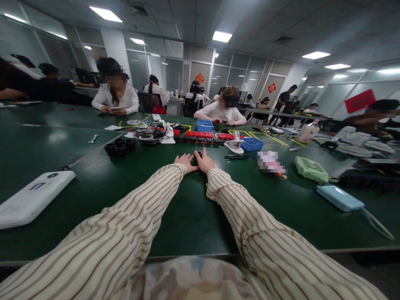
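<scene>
Both arms reach forward over the green table. My left hand (186, 162) lies low over the tabletop, fingers spread, its thumb side against a small black round part (197, 156). On the other side of that part, my right hand (205, 162) grips it, with one finger pointing up and forward. The hands hide most of the part, so its exact kind does not show. Just beyond them stands a long row of red and black blocks (199, 134). To the left sits a cluster of black round pieces (120, 148).
Beyond my hands are a white clamp (235, 143), blue bins (251, 144) and a metal bowl (148, 136). A wrench (93, 139) and a white power bank (36, 200) lie left. On the right are a green pack (311, 169) and a light blue case (340, 198). Co-workers sit across the table.
</scene>
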Demonstrator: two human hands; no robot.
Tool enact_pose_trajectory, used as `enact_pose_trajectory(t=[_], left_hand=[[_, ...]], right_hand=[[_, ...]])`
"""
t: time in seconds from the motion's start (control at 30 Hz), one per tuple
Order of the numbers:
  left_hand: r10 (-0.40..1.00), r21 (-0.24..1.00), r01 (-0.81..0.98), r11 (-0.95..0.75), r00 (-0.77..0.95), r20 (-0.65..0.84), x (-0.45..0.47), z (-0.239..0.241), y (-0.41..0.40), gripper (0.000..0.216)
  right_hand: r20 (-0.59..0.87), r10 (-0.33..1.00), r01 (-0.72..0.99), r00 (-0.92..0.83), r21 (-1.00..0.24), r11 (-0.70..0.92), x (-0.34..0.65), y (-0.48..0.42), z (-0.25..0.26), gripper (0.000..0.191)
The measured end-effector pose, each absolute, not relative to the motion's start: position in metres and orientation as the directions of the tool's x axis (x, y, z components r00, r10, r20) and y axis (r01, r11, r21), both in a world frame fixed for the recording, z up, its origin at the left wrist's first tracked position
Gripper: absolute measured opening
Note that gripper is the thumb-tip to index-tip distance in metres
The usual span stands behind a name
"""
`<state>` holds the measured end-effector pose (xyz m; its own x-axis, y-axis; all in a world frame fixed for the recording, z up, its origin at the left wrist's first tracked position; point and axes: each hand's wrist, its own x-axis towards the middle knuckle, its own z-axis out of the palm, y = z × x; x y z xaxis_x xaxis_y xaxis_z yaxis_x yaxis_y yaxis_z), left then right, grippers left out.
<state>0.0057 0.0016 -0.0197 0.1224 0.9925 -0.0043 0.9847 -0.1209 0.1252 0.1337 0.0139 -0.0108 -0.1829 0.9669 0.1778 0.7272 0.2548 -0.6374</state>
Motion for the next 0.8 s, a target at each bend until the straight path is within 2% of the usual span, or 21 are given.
enact_pose_trajectory(t=[0.33, 0.8], left_hand=[[0.992, 0.123, 0.985, -0.123, 0.124, 0.001, 0.006, -0.016, -0.011, 0.085], [0.988, 0.161, 0.975, -0.152, 0.152, 0.013, 0.006, -0.01, -0.019, 0.092]], right_hand=[[0.141, 0.977, 0.775, -0.158, -0.596, 0.211, 0.13, 0.008, -0.005, 0.077], [0.116, 0.978, 0.752, -0.173, -0.626, 0.208, 0.135, 0.009, -0.007, 0.065]])
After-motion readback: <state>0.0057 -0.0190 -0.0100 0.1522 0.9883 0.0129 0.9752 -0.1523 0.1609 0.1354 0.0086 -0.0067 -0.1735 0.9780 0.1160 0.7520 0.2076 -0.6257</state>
